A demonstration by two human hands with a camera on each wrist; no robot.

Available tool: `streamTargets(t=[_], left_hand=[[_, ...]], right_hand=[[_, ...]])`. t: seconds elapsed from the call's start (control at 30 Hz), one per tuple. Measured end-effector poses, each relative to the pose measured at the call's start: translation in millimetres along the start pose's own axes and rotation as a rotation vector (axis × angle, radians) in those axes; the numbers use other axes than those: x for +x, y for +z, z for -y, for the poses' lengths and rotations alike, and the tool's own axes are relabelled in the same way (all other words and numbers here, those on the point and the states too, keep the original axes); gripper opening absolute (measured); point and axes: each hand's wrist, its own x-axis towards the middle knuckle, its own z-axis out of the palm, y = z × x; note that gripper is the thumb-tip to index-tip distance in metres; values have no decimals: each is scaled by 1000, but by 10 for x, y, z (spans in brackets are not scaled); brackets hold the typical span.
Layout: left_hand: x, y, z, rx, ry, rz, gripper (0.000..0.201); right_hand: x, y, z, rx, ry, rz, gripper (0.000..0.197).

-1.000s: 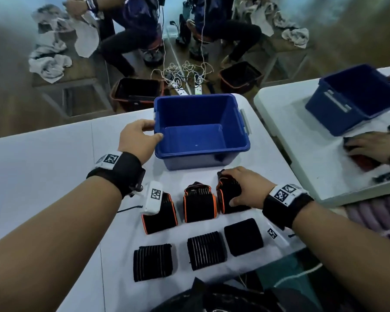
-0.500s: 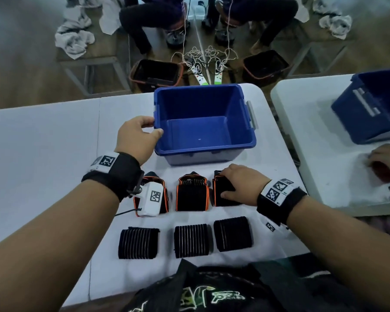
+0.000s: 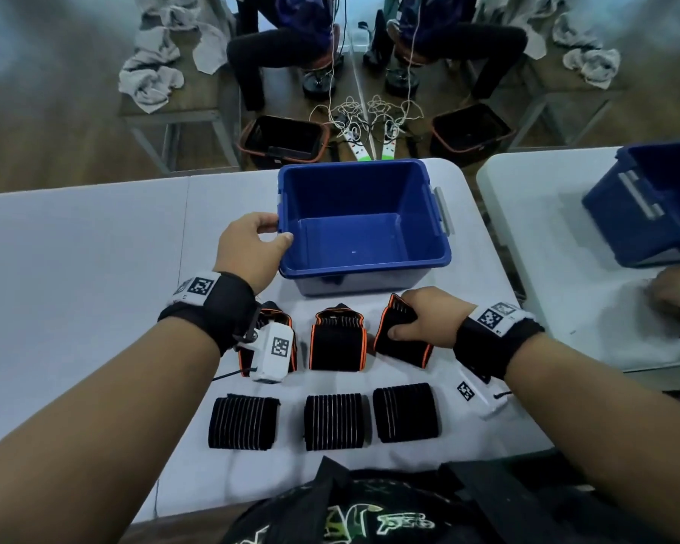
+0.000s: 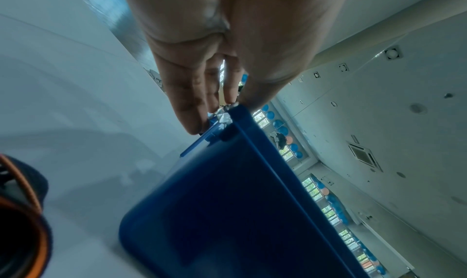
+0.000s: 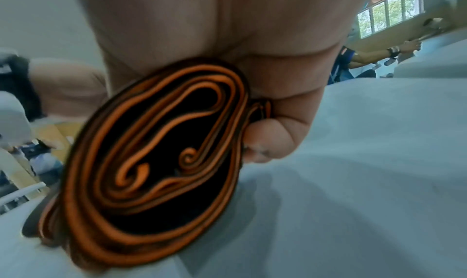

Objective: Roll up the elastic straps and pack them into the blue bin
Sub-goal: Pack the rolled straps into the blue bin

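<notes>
An empty blue bin stands at the far edge of the white table. My left hand grips its near left corner, thumb over the rim; the left wrist view shows the fingers at the blue bin. My right hand grips a rolled black strap with orange edging, the right one of a row of three, tilted off the table. The right wrist view shows its coiled end. Two more orange-edged rolls lie beside it. Three plain black rolls lie nearer me.
A second white table at the right carries another blue bin, with another person's hand on it. Beyond my table sit two people, two dark baskets and power strips on the floor. A dark bag lies at the near edge.
My right hand has closed round the right orange-edged roll and tipped it up from the table. The left hand stays on the bin's corner. The head view has tilted down.
</notes>
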Motion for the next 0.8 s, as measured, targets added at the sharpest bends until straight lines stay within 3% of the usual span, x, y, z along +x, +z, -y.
streamTargets(t=[0.2,0.3,0.53,0.8], left_hand=[[2,28,53,-100,-35,4,40],[-11,66,85,-168,-51,-6,37],[9,111,176,-260,-87,-8,40],[20,173,274,-314,-118,-32,50]], right_hand=[[-362,-770,346,35,-160,63,28],[-295,-1168,626,40,-254,42,27],[722,-1526,1118,-221,-278,74,38],[1638,-1187,1281,-395,-166,337,28]])
